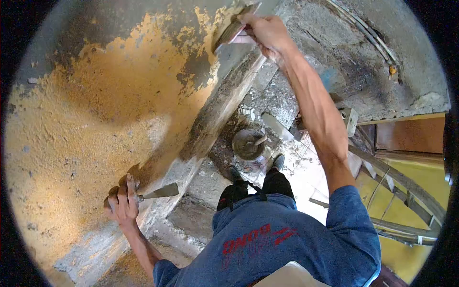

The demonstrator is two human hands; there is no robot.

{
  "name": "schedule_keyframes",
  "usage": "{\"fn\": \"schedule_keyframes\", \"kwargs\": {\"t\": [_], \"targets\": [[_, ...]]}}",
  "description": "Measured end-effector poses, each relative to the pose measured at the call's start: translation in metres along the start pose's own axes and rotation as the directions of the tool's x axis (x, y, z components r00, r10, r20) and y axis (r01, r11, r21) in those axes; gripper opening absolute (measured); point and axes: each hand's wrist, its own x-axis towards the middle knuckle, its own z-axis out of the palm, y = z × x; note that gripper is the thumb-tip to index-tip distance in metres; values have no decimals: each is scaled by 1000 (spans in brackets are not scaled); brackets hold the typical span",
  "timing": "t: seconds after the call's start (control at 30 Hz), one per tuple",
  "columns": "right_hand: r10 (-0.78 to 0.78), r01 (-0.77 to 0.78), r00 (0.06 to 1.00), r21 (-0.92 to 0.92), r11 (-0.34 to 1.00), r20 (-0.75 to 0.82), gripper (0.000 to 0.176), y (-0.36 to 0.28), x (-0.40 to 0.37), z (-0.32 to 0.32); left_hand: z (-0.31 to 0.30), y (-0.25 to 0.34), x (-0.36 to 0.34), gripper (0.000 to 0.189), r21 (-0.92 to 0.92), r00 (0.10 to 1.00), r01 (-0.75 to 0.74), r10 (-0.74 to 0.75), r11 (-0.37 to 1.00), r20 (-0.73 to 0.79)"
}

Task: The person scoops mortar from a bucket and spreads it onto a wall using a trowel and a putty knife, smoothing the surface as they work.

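Far: our right hand point(268, 34) clamps flat, straight-edged float point(232, 31) on patchy yellow-grey wall point(119, 81) | Near left: our left hand point(125, 203) grips tapered metal trowel point(163, 191) | Risk: tilted float could gouge wall.

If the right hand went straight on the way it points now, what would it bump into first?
Probably the patchy wall, met through the flat float that the right hand holds ahead of it. Whether the float already touches is hard to tell from this view.
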Motion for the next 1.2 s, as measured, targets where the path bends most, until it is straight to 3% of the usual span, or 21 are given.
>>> {"fn": "schedule_keyframes", "kwargs": {"t": [0.1, 0.17, 0.23, 0.3, 0.37, 0.43, 0.47, 0.57, 0.63, 0.73, 0.77, 0.83, 0.9, 0.97, 1.0, 1.13, 1.2], "targets": [[-115, 108, 991, 95, 990, 67, 31, -15, -9, -21, 4, -1, -5, 44, -12, 1000, -10, 10, 1000, 17], [-109, 108, 994, 78, 991, 5, 30, -13, -27, -51, -5, -4, -1, 47, -14, 999, -24, 24, 1000, 42], [-59, 67, 997, 190, 980, -45, 34, 10, -34, -77, -16, -5, 14, 50, -100, 995, -71, 77, 992, 64], [-22, 42, 994, 194, 980, -105, 34, 44, -41, -82, -23, -11, 20, 50, -74, 991, -103, 109, 992, 80], [120, -110, 971, 59, 992, -208, 30, 76, -53, -76, -25, -19, 29, 51, -45, 985, -143, 147, 989, 88], [161, -120, 957, 175, 977, -240, 24, 192, 4, -92, -17, -24, 32, 51, -33, 992, -81, 84, 996, 95], [164, -117, 955, 195, 974, -245, 24, 201, 7, -86, -16, -24, 31, 51, -24, 990, -100, 102, 995, 93], [237, -180, 945, 246, 952, -225, 22, 205, 19, -49, -16, -18, 31, 51, 58, 980, -122, 111, 991, 165], [161, -121, 980, 289, 950, -118, 21, 186, 33, -32, -16, -17, 32, 50, 51, 984, -99, 90, 994, 157], [144, -88, 982, 374, 923, -123, 21, 150, 32, -15, -16, -17, 35, 41, 78, 984, -124, 112, 989, 142], [136, -84, 983, 361, 929, -122, 21, 120, 19, -13, -15, -14, 38, 41, 74, 986, -111, 100, 991, 136], [7, 11, 992, 143, 990, -125, 22, 64, -19, -8, -17, -10, 43, 44, 60, 992, -93, 87, 994, 89], [-47, 74, 990, 203, 976, -135, 26, 74, -4, -19, -19, -10, 39, 43, 79, 990, -94, 84, 992, 115], [-18, 15, 996, -34, 999, -90, 28, 67, -8, -47, -18, -12, 42, 42, 111, 989, -97, 83, 989, 126], [-44, 37, 993, -68, 997, -107, 30, 62, -14, -58, -18, -11, 43, 42, 117, 989, -107, 94, 987, 113], [-97, 94, 975, -23, 995, -202, 28, 106, 11, -95, -12, -12, 43, 42, 119, 993, -118, 115, 986, 36], [6, -114, 945, -313, 943, -326, 29, 95, 7, -92, -13, -13, 40, 41, 118, 991, -120, 113, 986, 65]]}}
